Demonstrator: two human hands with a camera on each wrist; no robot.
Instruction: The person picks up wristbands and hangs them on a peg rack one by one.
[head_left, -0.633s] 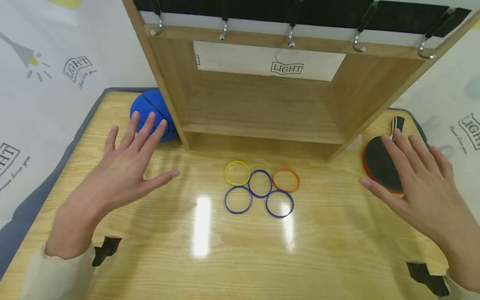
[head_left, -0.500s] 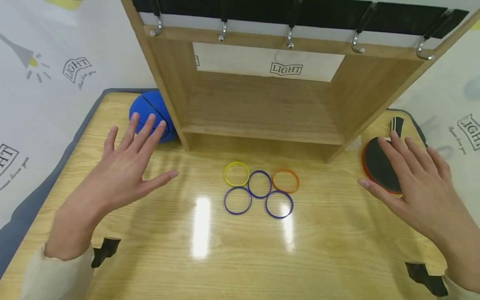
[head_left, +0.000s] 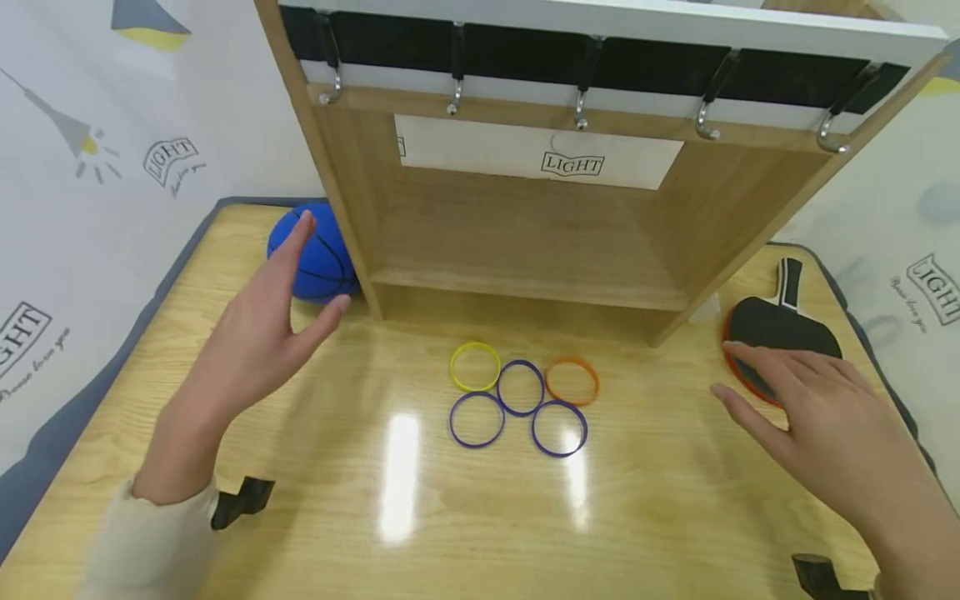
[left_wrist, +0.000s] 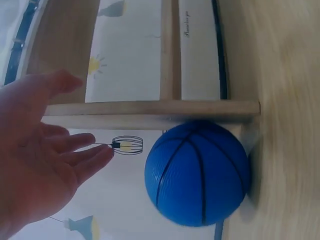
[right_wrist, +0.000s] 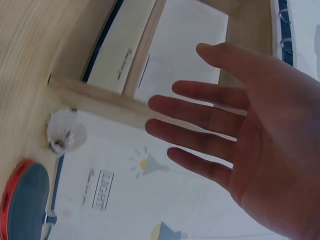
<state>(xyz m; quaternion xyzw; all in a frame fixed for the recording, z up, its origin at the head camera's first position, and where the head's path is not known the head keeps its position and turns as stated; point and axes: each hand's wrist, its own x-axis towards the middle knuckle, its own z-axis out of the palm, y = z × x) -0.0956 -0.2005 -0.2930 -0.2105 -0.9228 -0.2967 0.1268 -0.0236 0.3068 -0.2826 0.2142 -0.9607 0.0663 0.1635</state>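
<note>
Blue ball [head_left: 313,252], ribbed like a small basketball, sits on the table [head_left: 405,508] at the far left, touching the outer side of the wooden shelf unit [head_left: 525,225]. In the left wrist view the ball [left_wrist: 197,172] rests against the unit's base rail.

Left hand [head_left: 258,333]: edge-on, fingers [head_left: 288,250] straight and released, holding nothing. Fingertips overlap the ball's near side in the head view; the left wrist view shows a gap between fingers [left_wrist: 87,160] and ball, so no contact.

Right hand [head_left: 813,417]: flat, palm down, fingers [head_left: 757,354] spread and released, holding nothing. It hovers over the near edge of the table tennis paddle [head_left: 787,329], black face up with a red rim, lying at the right of the table. Contact with the paddle: cannot tell. The right wrist view shows the open palm [right_wrist: 265,145] and a white shuttlecock [right_wrist: 65,132] beside the shelf unit's base.

Shelf unit: open front, nothing visible in its compartment; a row of 5 metal hooks [head_left: 579,117] under the top board.

Table centre: 5 thin rings lying flat in a cluster, 1 yellow [head_left: 475,367], 1 orange [head_left: 572,381], 3 purple [head_left: 520,388].
</note>
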